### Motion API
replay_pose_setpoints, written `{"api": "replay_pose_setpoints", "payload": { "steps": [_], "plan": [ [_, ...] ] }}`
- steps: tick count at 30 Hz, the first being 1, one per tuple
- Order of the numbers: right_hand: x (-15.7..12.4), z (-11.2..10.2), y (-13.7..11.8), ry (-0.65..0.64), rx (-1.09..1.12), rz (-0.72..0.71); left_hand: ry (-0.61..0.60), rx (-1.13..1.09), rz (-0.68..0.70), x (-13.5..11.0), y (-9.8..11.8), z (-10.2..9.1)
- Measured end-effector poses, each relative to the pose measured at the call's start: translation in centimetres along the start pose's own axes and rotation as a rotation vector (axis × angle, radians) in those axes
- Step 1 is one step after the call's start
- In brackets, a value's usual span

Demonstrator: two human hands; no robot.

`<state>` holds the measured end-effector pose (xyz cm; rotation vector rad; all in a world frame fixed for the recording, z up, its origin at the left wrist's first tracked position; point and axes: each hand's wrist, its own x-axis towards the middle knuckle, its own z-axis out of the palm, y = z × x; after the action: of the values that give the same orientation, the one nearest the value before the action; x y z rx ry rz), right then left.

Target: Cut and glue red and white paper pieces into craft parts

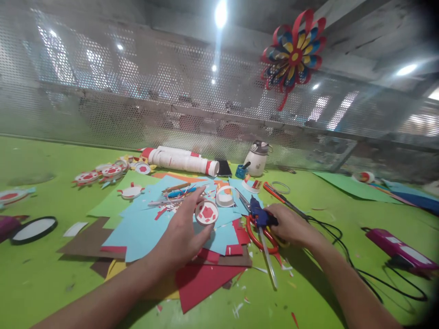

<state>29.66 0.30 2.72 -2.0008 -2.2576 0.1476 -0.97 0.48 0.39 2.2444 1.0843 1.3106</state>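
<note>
Paper disc [207,212], white with red patches, rimmed: raised over the bench, pinched by its edge between thumb and fingers of the left hand [180,230]. Rim grip likely chosen to leave the patterned face uncovered; that face is turned toward the wearer.

Right-hand fingers are curled round the handle of a blue glue gun [259,215]; their tips are hidden, so exact placement there cannot be told. A clear glue stick [268,260] juts from its rear toward the wearer, which suggests the nozzle is kept pointing away from the body.

Just below the right fingers: red-handled scissors [273,250], presumably parked within reach. Beyond the left fingertips: a white paper ring [224,199]. Under the left hand: blue sheets [137,237] over red and brown ones, perhaps serving as a mat.

Well left of the left fingers: patterned discs with small limbs [111,171], grouped. Farther ahead: white paper rolls [178,161] and a bottle [256,160].

Surface: green bench [34,274], littered with scraps nearest the wearer. Room: perforated panel [137,109] behind, lamps above, a paper flower [295,56] hung high beyond the right hand.
</note>
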Motion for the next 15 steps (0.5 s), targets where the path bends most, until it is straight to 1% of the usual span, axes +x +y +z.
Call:
{"api": "replay_pose_setpoints", "payload": {
  "steps": [3, 6, 8, 9, 10, 11, 12, 13, 14, 15],
  "plan": [
    [-0.1, -0.7, 0.3, 0.038, 0.037, 0.031, -0.014, 0.013, -0.036, 0.0, 0.0, 0.0],
    [-0.6, -1.9, 0.9, 0.099, 0.072, 0.099, -0.011, 0.023, -0.044, 0.1, -0.2, 0.0],
    [-1.2, -2.8, 1.2, 0.158, 0.203, 0.147, -0.018, 0.022, -0.058, 0.1, -0.2, 0.0],
    [-1.6, -3.1, 1.2, 0.194, 0.357, 0.153, -0.025, 0.02, -0.071, 0.1, -0.2, 0.1],
    [-2.1, -3.4, 1.1, 0.225, 0.55, 0.133, -0.034, 0.017, -0.082, 0.1, -0.2, 0.1],
    [-2.6, -3.6, 0.8, 0.22, 0.746, 0.067, -0.044, 0.015, -0.09, 0.1, -0.3, 0.1],
    [-3.1, -3.7, 0.4, 0.21, 0.917, -0.025, -0.051, 0.015, -0.092, 0.0, -0.3, 0.2],
    [-3.5, -3.7, -0.1, 0.18, 1.04, -0.113, -0.056, 0.02, -0.089, 0.0, -0.4, 0.2],
    [-3.9, -3.7, -0.7, 0.134, 1.092, -0.163, -0.058, 0.03, -0.082, -0.1, -0.5, 0.3],
    [-4.2, -3.5, -1.2, 0.088, 1.083, -0.176, -0.058, 0.042, -0.072, -0.2, -0.6, 0.4]
  ]
}}
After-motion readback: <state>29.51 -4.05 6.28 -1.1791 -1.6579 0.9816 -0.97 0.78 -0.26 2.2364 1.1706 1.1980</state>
